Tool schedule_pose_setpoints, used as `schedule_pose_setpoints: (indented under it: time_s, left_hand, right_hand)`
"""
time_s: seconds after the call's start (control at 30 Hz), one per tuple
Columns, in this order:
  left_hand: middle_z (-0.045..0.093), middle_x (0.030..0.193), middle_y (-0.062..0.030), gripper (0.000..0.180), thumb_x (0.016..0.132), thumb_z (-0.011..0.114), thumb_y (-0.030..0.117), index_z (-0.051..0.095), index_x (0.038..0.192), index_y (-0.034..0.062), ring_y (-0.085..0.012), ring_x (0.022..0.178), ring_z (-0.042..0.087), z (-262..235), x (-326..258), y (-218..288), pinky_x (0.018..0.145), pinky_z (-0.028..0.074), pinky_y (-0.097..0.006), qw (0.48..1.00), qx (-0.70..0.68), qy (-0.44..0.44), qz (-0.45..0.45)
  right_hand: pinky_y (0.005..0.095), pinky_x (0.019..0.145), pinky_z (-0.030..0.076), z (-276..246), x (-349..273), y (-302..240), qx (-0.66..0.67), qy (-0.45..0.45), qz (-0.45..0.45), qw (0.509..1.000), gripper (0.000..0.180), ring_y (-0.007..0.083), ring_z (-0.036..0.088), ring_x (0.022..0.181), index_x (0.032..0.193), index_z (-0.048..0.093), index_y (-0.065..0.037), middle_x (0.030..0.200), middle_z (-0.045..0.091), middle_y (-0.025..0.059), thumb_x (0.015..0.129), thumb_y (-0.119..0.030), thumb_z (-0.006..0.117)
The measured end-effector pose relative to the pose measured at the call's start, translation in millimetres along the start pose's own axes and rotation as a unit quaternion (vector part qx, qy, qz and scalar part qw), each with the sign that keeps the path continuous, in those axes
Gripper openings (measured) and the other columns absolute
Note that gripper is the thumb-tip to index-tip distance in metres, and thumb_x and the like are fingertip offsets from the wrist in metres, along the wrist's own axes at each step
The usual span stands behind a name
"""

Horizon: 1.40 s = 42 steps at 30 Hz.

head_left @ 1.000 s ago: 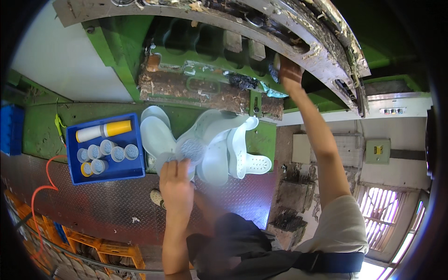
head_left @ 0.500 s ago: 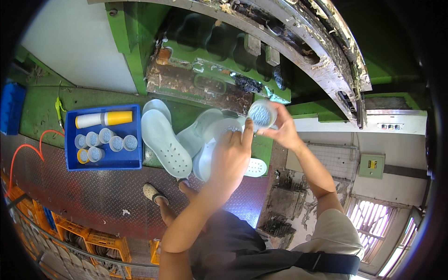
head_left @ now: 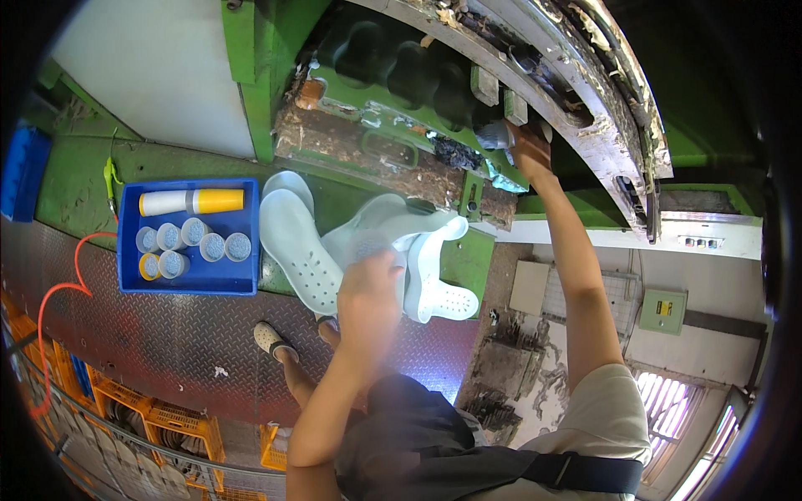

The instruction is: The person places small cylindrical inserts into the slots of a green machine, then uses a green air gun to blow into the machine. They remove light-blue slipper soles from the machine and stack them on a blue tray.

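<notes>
The right hand [head_left: 528, 146] has gone from mid-air back up to the mould [head_left: 401, 71], fingers closed on a small cup [head_left: 494, 134], while the blurred left hand [head_left: 368, 288] has dropped toward the pale clogs [head_left: 301, 250], its grip unreadable

Small yellow label [head_left: 664, 308], apparently on grey wall box [head_left: 663, 311].

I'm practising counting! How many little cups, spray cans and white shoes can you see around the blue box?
Small round cups in the blue tray: 6
Spray can, white and yellow, lying in the tray: 1
Pale clog shoes in the pile by the left hand: about 4; they overlap, so I can't be sure
Total: about 11
</notes>
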<state>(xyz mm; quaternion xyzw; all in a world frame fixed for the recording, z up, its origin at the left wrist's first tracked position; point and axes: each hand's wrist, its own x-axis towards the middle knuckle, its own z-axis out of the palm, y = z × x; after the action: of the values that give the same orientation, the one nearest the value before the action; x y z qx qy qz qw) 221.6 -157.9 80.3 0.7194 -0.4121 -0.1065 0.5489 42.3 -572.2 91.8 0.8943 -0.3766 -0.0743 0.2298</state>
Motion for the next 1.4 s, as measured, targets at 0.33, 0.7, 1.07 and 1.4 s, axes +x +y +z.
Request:
schedule_pose_setpoints:
  time_s: [0.33, 0.7, 1.07, 1.4]
  left_hand:
    - [0.062, 0.082, -0.0154, 0.021, 0.078, 0.068, -0.003, 0.060, 0.096, 0.0022, -0.0360, 0.077, 0.059, -9, 20, -7, 0.067, 0.048, -0.045, 0.998, -0.043, 0.005, 0.037]
    - [0.064, 0.079, -0.0111, 0.021, 0.077, 0.072, -0.003, 0.056, 0.089, 0.0043, -0.0308, 0.074, 0.064, 20, 75, 40, 0.065, 0.051, -0.040, 0.984, -0.113, 0.060, 0.125]
    - [0.061, 0.117, -0.0175, 0.042, 0.079, 0.078, 0.013, 0.053, 0.109, 0.0013, -0.0358, 0.105, 0.059, 36, 42, 34, 0.090, 0.049, -0.047, 0.984, -0.051, 0.031, 0.169]
    - [0.060, 0.106, -0.0206, 0.034, 0.080, 0.069, -0.001, 0.055, 0.111, -0.0010, -0.0403, 0.098, 0.057, -20, -44, -61, 0.086, 0.047, -0.046, 0.995, 0.062, -0.053, -0.059]
  right_hand:
    - [0.0463, 0.104, 0.043, -6, 55, -20, 0.309, 0.263, 0.041, 0.913, 0.041, 0.0415, 0.058, 0.118, 0.124, 0.062, -0.003, 0.122, 0.064, 0.0222, 0.093, -0.029, 0.064]
    - [0.0373, 0.103, 0.047, -117, -108, -135, 0.518, -0.054, -0.119, 0.845, 0.073, 0.0251, 0.059, 0.123, 0.135, 0.049, -0.007, 0.134, 0.058, 0.0131, 0.071, -0.006, 0.086]
    - [0.0405, 0.098, 0.050, -87, -46, -88, 0.468, 0.037, 0.067, 0.881, 0.080, 0.0316, 0.061, 0.119, 0.138, 0.044, -0.002, 0.128, 0.062, 0.0195, 0.070, -0.009, 0.088]
    - [0.0509, 0.096, 0.048, 20, 53, -41, 0.104, 0.087, 0.070, 0.988, 0.062, 0.0406, 0.058, 0.119, 0.141, 0.046, -0.025, 0.135, 0.057, 0.0175, 0.085, -0.014, 0.068]
